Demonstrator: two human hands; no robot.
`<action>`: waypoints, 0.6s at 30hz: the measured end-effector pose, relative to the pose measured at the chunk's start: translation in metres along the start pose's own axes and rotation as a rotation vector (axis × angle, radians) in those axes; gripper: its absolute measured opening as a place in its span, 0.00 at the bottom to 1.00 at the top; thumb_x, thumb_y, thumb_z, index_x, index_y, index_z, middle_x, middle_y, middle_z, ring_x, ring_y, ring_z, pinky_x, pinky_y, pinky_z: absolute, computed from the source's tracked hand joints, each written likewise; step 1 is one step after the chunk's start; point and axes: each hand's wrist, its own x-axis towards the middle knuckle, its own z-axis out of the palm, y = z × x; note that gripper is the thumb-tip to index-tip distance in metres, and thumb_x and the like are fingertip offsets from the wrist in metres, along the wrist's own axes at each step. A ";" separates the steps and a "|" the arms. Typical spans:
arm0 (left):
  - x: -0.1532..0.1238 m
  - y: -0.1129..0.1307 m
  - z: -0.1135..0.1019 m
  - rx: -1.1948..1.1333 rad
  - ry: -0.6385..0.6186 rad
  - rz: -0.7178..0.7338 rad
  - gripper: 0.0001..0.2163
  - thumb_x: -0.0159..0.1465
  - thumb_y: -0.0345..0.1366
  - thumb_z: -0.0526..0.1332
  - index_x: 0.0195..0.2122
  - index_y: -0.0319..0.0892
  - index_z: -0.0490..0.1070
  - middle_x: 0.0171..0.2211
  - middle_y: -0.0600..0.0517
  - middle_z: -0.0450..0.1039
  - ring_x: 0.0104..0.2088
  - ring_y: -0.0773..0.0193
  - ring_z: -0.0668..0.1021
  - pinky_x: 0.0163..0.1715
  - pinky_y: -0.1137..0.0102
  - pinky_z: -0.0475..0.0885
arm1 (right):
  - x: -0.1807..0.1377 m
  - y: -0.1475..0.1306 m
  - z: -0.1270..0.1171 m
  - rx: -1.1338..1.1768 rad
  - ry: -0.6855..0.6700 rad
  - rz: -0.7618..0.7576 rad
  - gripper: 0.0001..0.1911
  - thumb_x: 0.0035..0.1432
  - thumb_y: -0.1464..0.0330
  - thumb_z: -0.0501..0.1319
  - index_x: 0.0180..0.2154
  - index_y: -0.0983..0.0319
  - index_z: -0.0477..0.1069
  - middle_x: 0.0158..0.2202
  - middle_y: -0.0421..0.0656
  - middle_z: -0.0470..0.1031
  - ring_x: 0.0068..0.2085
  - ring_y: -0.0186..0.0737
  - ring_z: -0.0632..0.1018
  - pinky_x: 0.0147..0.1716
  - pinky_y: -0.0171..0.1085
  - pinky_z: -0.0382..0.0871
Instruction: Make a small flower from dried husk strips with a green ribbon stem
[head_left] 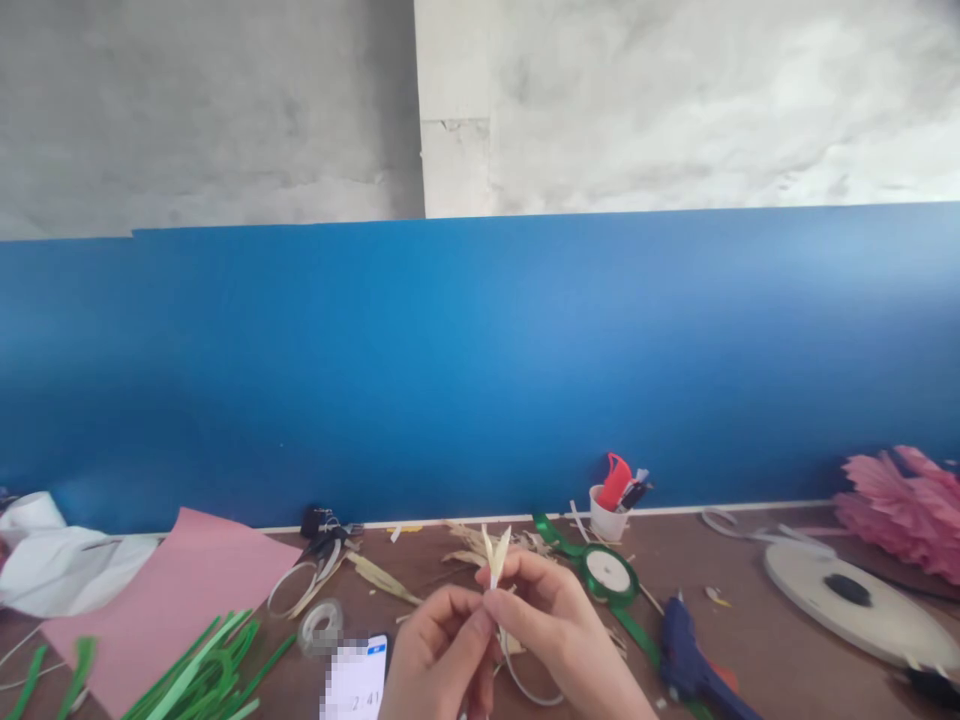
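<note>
My left hand (450,645) and my right hand (551,620) meet at the lower middle, both closed in a pinch. Between the fingertips stands a small cream petal-like piece (497,555), its pointed tips spread in a V at the top. The lower part of it is covered by the fingers. A thin white strip (529,688) curves down below the hands; whether it joins the cream piece cannot be seen. Behind the fingertips lie dry straw-coloured scraps (469,545). To the right is a green ribbon spool (607,570) with its ribbon trailing.
A phone (356,680), a clear tape roll (321,625), green stems (206,670) and pink paper (172,600) lie left. Rightward are a blue glue gun (694,655), a white cup (606,520) with pens, an oval white board (855,600) and pink crepe (900,510). A blue panel (465,370) stands behind.
</note>
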 end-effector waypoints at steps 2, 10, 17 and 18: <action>0.000 0.000 0.000 -0.010 -0.007 0.004 0.21 0.49 0.53 0.69 0.22 0.38 0.69 0.10 0.59 0.63 0.09 0.79 0.58 0.10 0.80 0.49 | 0.001 0.002 0.000 0.051 0.005 -0.012 0.12 0.48 0.62 0.70 0.28 0.63 0.74 0.23 0.38 0.71 0.25 0.33 0.71 0.26 0.33 0.64; -0.001 0.003 0.004 -0.011 0.007 0.022 0.20 0.46 0.51 0.71 0.26 0.38 0.71 0.14 0.59 0.66 0.10 0.79 0.59 0.09 0.81 0.47 | 0.004 -0.001 -0.001 0.052 0.025 -0.095 0.14 0.45 0.60 0.72 0.20 0.62 0.73 0.24 0.38 0.68 0.27 0.34 0.70 0.30 0.33 0.64; 0.001 0.002 0.004 -0.025 0.032 -0.026 0.22 0.44 0.51 0.72 0.27 0.40 0.67 0.15 0.58 0.70 0.10 0.78 0.62 0.09 0.80 0.48 | 0.005 -0.001 -0.005 0.014 0.120 -0.067 0.15 0.43 0.60 0.72 0.21 0.63 0.71 0.23 0.38 0.68 0.28 0.34 0.68 0.31 0.33 0.63; 0.002 0.002 0.003 -0.021 0.027 -0.040 0.22 0.43 0.51 0.72 0.26 0.40 0.67 0.15 0.57 0.70 0.10 0.78 0.62 0.09 0.80 0.48 | 0.005 0.000 -0.006 0.016 0.139 -0.061 0.16 0.43 0.61 0.72 0.21 0.63 0.70 0.23 0.37 0.68 0.27 0.34 0.68 0.30 0.33 0.62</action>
